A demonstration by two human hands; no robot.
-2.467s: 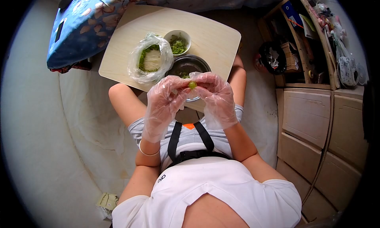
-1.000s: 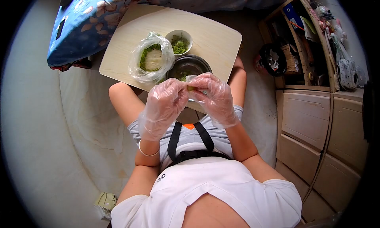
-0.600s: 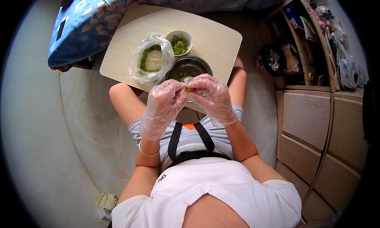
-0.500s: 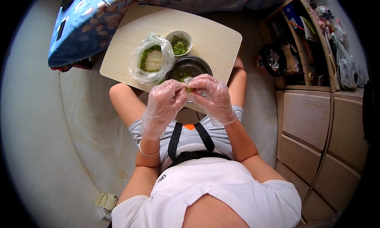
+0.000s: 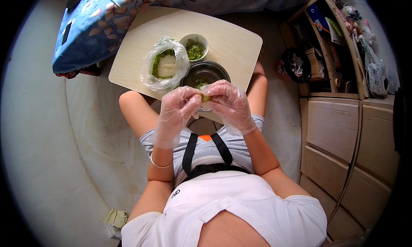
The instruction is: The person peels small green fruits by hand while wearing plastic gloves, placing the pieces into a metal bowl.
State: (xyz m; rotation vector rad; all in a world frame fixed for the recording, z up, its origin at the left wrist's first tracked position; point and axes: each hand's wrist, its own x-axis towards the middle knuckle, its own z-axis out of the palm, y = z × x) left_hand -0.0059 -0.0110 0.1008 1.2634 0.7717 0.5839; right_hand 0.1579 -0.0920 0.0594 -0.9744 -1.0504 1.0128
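Note:
Both hands wear clear plastic gloves and meet just over the near rim of a dark metal bowl (image 5: 219, 70), which holds some green bits. Between the fingertips is a small pale-green vegetable piece (image 5: 206, 98), mostly covered by fingers. My right hand (image 5: 228, 104) pinches it from the right. My left hand (image 5: 177, 109) is closed, its thumb and forefinger pressed at the piece's left end. Beyond the metal bowl, a white bowl (image 5: 183, 40) contains chopped green leaves. Left of it lies an open clear plastic bag (image 5: 148, 77) with greens round a pale middle.
The small pale table (image 5: 223, 32) stands over my knees. A bed with a blue floral cover (image 5: 98, 28) borders its far left. Rightward are a wooden shelf (image 5: 332, 67), a black-lined bin (image 5: 296, 64) and drawers (image 5: 330, 125). A small package (image 5: 115, 219) lies on the floor at lower left.
My left hand has shifted slightly and its fingers have moved a little, showing more of the green piece. My right hand stays nearly in place. The bowls and bag have not moved.

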